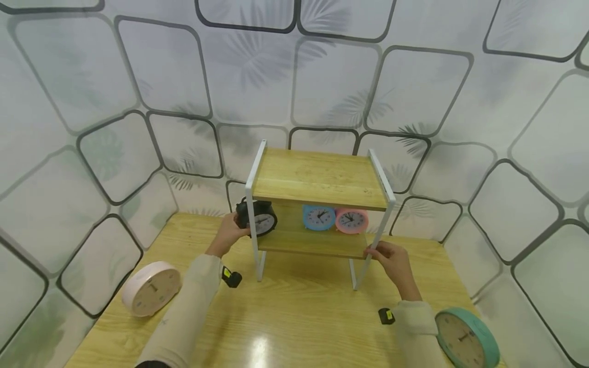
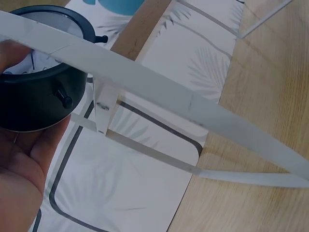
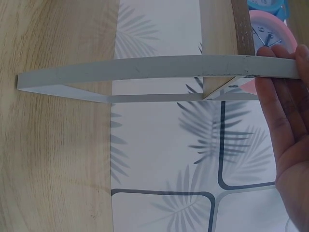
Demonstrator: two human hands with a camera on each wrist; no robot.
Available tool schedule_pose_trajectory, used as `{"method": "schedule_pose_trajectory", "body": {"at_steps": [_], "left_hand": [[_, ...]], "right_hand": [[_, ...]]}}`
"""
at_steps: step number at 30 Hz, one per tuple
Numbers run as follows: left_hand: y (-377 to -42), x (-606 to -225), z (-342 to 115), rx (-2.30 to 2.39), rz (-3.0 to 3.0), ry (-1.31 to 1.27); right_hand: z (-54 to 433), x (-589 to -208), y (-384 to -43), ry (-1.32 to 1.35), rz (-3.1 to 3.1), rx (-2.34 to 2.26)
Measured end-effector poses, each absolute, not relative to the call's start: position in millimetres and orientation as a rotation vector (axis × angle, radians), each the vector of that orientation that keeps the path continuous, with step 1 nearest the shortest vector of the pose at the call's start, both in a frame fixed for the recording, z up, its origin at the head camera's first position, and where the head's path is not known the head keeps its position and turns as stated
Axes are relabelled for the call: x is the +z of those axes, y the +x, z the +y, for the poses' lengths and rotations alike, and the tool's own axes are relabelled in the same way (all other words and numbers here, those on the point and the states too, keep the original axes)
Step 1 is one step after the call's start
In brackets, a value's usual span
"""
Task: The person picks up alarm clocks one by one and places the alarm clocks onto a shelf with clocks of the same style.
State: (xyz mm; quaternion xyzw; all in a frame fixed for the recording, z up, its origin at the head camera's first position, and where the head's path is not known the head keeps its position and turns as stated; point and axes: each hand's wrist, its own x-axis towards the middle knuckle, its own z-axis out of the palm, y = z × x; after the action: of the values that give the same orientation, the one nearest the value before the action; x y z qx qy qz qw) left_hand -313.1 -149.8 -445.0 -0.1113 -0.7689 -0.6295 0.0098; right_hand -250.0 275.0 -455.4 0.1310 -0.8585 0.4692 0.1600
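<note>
My left hand (image 1: 225,236) grips a black alarm clock (image 1: 265,225) at the left side of a two-tier wooden shelf (image 1: 317,176) with a white metal frame. In the left wrist view, the thumb lies over the face of the black alarm clock (image 2: 46,104), and the white frame bar (image 2: 130,79) crosses in front. On the lower tier, a blue clock (image 1: 319,218) stands beside a pink clock (image 1: 352,222). My right hand (image 1: 393,261) holds the shelf's right frame leg (image 3: 154,66) near the lower board, with fingers and thumb on opposite sides of it.
A pale pink clock (image 1: 152,289) stands on the wooden table (image 1: 285,322) to the left of my left forearm. To the right of my right sleeve is a teal clock (image 1: 467,338). Patterned wall covering (image 1: 257,76) surrounds the table behind and at the sides.
</note>
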Motion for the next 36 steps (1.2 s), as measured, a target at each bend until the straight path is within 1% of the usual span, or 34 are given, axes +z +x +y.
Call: {"method": "schedule_pose_trajectory", "body": {"at_steps": [7, 15, 20, 25, 32, 36], "left_hand": [[-320, -443, -144, -2.013, -2.386, -0.419], [-328, -444, -138, -2.010, -2.427, -0.460], [-331, -444, -133, -2.009, -2.456, -0.437], [-332, -444, -131, -1.979, -2.455, -0.446], [-333, -442, -129, -1.958, -2.451, -0.450], [-328, -436, -128, -1.963, -2.465, -0.464]], "right_hand": [[272, -453, -249, 0.352, -2.457, 1.329], [259, -428, -234, 0.349, -2.469, 1.325], [256, -424, -232, 0.338, -2.466, 1.336], [258, -428, -233, 0.351, -2.438, 1.375], [271, -451, -248, 0.333, -2.450, 1.387], [274, -456, -251, 0.361, -2.439, 1.385]]}}
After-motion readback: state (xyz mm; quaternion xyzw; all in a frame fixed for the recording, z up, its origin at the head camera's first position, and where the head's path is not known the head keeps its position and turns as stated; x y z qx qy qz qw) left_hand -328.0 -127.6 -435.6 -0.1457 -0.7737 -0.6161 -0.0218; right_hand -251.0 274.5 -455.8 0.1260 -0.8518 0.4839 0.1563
